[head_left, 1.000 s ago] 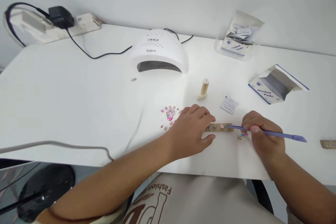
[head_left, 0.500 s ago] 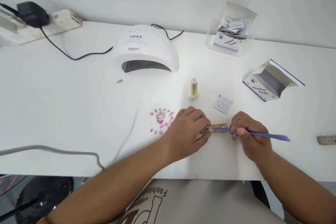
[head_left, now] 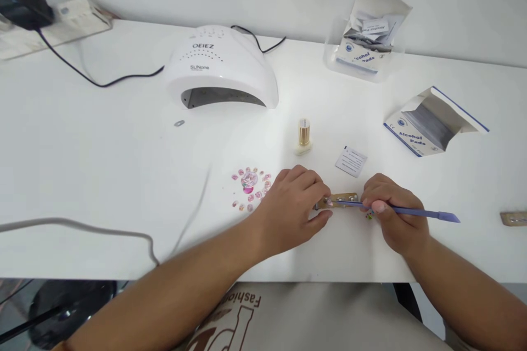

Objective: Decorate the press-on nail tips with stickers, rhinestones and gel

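My left hand [head_left: 294, 208] rests on the white table [head_left: 102, 175] and pinches the left end of a small gold strip [head_left: 343, 200] that carries a few small nail pieces. My right hand [head_left: 393, 216] grips a long purple stick [head_left: 415, 211] like a pen, its tip laid along the strip toward my left fingers. A few tiny coloured beads [head_left: 369, 215] lie just below the strip, partly hidden by my right hand. A cluster of pink nail decorations [head_left: 249, 187] lies just left of my left hand.
A white nail lamp [head_left: 220, 68] stands at the back centre, its black cable running left to a power strip [head_left: 53, 24]. A small gold bottle [head_left: 303, 136], a white sachet [head_left: 351, 160], an open alcohol pads box [head_left: 430, 123], a bag of pads [head_left: 368, 38], another gold strip [head_left: 514, 218].
The stick's tip slid left along the gold strip toward my left fingers, and my right hand moved closer to the left. The camera view shifted slightly.
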The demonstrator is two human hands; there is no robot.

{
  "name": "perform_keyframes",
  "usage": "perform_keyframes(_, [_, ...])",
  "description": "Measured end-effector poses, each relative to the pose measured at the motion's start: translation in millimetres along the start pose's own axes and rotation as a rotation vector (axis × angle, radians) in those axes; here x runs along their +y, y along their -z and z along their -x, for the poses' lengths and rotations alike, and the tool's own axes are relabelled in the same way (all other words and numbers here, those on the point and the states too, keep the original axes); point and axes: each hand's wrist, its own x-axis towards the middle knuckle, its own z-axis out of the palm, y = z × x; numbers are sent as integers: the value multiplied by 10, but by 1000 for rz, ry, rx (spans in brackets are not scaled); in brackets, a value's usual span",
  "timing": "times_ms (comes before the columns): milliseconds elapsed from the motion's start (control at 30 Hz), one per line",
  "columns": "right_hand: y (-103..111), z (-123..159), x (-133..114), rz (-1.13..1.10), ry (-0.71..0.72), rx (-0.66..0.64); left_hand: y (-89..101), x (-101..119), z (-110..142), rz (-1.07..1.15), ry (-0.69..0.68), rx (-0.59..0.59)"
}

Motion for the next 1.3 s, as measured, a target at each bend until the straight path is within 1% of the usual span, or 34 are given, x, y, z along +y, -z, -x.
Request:
perform_keyframes(733, [19, 2, -8, 75, 48, -14, 18, -2, -2, -2, 3, 14])
perform_keyframes(933, [40, 2, -8, 56, 41, 8, 9, 2, 4, 6, -4, 18])
perform_keyframes(1167, [44, -1, -27, 58, 47, -2, 8, -6, 4, 4, -30, 28])
perform_keyframes(1300, [40, -10, -31, 53, 58, -30, 6, -7, 7, -3, -34, 43])
